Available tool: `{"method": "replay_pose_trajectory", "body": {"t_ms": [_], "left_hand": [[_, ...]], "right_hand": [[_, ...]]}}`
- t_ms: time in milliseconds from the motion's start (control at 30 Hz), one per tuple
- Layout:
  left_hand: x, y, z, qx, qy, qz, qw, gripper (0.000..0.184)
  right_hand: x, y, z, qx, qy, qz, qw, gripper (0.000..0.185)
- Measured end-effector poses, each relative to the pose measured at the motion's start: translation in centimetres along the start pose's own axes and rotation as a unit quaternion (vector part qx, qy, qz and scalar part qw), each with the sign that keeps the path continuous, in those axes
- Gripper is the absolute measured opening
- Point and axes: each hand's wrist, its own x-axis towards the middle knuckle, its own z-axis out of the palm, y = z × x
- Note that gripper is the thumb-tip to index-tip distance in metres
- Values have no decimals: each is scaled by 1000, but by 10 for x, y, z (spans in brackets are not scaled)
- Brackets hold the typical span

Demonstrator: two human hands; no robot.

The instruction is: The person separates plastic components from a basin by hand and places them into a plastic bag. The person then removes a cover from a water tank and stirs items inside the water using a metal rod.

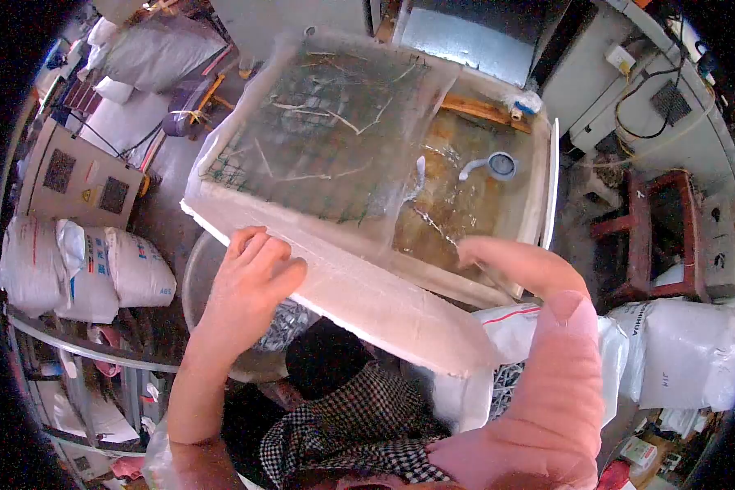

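My left hand point(257, 261) is closed over the near edge of a long pale board point(351, 302) that lies tilted along the front of a tank point(539, 192). My right hand point(471, 251) reaches over the tank's near right part, above brownish water point(441, 196); its fingers are blurred, and what they hold, if anything, does not show. Green netting point(302, 139) under clear plastic covers the tank's left part. Beyond my right hand, a grey round pipe fitting point(501, 166) and a curved white pipe end point(420, 171) stand in the water.
White sacks point(90, 269) rest at the left beside a metal rail point(98, 347). Below the board is a round tub point(200, 286) with grey pieces. More white bags point(686, 351) and a dark red frame point(649, 237) stand at the right. A wooden strip point(482, 110) crosses the tank's back.
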Motion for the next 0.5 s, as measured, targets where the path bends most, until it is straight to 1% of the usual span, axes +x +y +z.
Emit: {"method": "replay_pose_trajectory", "body": {"t_ms": [33, 67, 133, 167, 200, 233, 300, 367, 433, 500], "left_hand": [[-1, 1, 0, 0, 5, -2, 1000, 15], [-3, 3, 0, 2, 11, -3, 1000, 15], [-3, 4, 0, 9, -12, -20, 1000, 20], [-4, 5, 0, 10, -10, -21, 1000, 20], [-3, 5, 1, 7, -10, -20, 1000, 19], [-4, 5, 1, 6, -10, -19, 1000, 18], [-7, 9, 0, 9, 10, -9, 1000, 16], [-10, 13, -5, 0, -5, -33, 999, 15], [-14, 7, 0, 18, 7, -25, 1000, 15], [-17, 9, 2, 33, 8, -9, 999, 15]], "right_hand": [[-15, 1, 11, 6, -21, -12, 1000, 38], [-33, 0, 9, 39, -23, -1, 999, 37], [-83, -16, -13, 152, 10, 59, 987, 36], [-126, -37, -41, 231, 42, 104, 967, 35], [-182, -65, -74, 325, 83, 160, 928, 35], [-248, -98, -112, 420, 133, 218, 871, 34], [-326, -132, -138, 519, 194, 286, 782, 33], [-285, -99, -87, 432, 166, 191, 866, 33], [-228, -50, -25, 320, 85, 130, 934, 29], [-156, -11, 27, 183, -6, 64, 981, 26]]}}
